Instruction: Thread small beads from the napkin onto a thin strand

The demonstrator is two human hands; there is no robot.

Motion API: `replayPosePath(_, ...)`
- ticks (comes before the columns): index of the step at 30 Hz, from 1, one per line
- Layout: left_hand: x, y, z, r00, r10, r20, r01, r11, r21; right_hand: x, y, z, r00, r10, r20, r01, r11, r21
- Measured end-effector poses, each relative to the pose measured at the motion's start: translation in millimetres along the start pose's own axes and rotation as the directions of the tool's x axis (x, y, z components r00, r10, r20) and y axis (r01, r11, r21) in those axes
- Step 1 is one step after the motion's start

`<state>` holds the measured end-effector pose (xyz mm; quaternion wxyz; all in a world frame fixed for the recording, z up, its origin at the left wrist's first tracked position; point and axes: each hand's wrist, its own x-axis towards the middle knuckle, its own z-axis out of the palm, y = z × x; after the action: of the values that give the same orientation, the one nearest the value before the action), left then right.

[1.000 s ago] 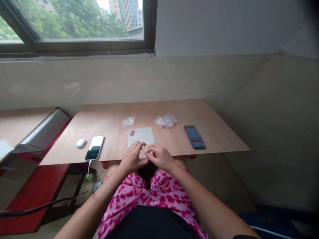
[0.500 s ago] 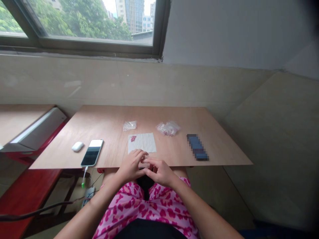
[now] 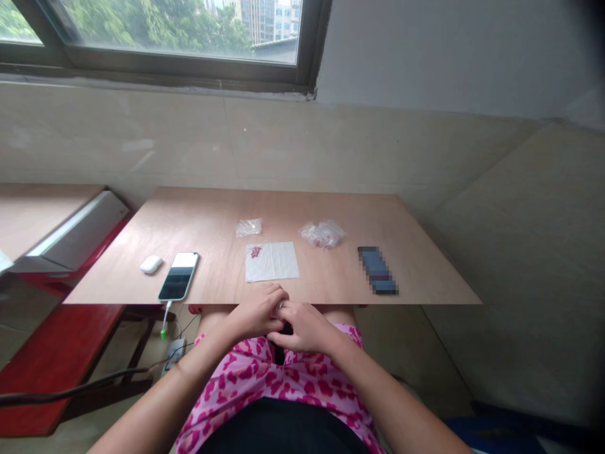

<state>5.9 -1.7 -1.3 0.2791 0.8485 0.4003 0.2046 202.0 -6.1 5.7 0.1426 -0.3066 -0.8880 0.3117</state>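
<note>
My left hand (image 3: pixel 258 312) and my right hand (image 3: pixel 305 328) meet at the front edge of the plywood table (image 3: pixel 212 221), above my lap. Their fingers curl together around a small pale object (image 3: pixel 281 306), mostly hidden, so I cannot tell what it is. Beyond them lies a white sheet of paper or tissue (image 3: pixel 274 265), with a small cluster of pink-red beads (image 3: pixel 256 251) at its far left corner. Two transparent plastic bags lie farther back: a flat one (image 3: pixel 248 227) and a crumpled one (image 3: pixel 322 234) holding something pink.
A smartphone (image 3: pixel 178 276) lies left of the sheet, its cable running off the table edge, with a white earbud case (image 3: pixel 151 264) beside it. A blurred blue object (image 3: pixel 377 270) lies on the right. A wall stands behind the table, and a red bench (image 3: pixel 57 359) is at lower left.
Both hands have moved down toward my lap and now sit at the table's front edge. The view has shifted slightly. The items on the table have not moved.
</note>
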Motion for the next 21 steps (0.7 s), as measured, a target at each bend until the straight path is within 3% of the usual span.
replayPosePath(8, -4, 1, 12.7, 0.999, 0.024, 0.033, -0.025, 1.000, 0.017, -5, -7, 3, 0.997, 0.033, 0.074, -0.026, 0.995, -0.101)
replayPosePath(21, -1, -2, 12.1, 0.996, 0.011, 0.083, -0.015, 0.999, 0.051, 0, -10, 15, 0.991, 0.095, 0.094, -0.072, 0.971, -0.227)
